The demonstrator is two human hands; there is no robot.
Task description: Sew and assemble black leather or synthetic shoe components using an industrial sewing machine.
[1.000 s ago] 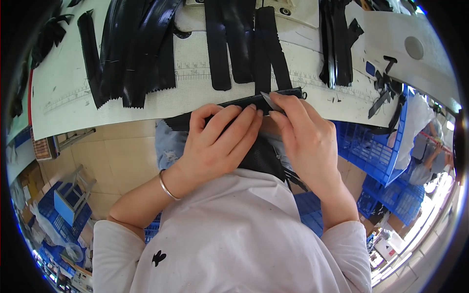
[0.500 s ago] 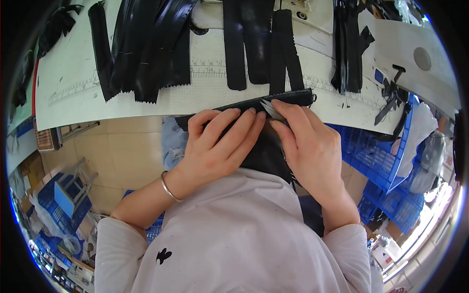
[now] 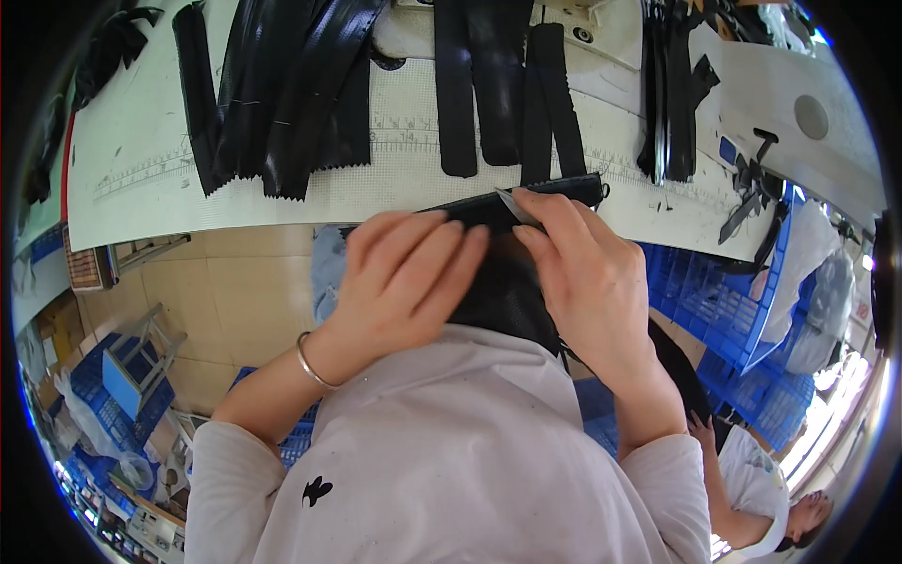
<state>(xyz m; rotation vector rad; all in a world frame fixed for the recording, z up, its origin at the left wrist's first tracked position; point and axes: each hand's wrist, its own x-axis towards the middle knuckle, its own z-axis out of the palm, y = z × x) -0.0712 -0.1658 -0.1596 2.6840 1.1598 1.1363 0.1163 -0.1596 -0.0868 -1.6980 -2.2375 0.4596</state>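
A black leather piece (image 3: 512,282) with a folded upper edge hangs over the table's near edge, down toward my lap. A small metal ring shows at its right end. My right hand (image 3: 592,273) is closed around small thread snips; their silver blades (image 3: 517,206) point up and left over the folded edge, and the rest is hidden in the palm. My left hand (image 3: 404,273) hovers at or just over the left part of the leather, its fingers apart and slightly blurred. Its thumb is hidden, and whether the fingertips touch is unclear.
Black leather strips (image 3: 282,103) with zigzag ends lie at the table's far left, more strips (image 3: 484,103) in the middle. A sewing machine base (image 3: 601,47) stands behind. Blue crates (image 3: 705,291) sit at right, where another person (image 3: 752,479) shows. A black tool (image 3: 752,188) lies at right.
My left hand has shifted left and its fingers have come away from the snips' tips. My right hand stays nearly in place with the snips. Another person has appeared at lower right.
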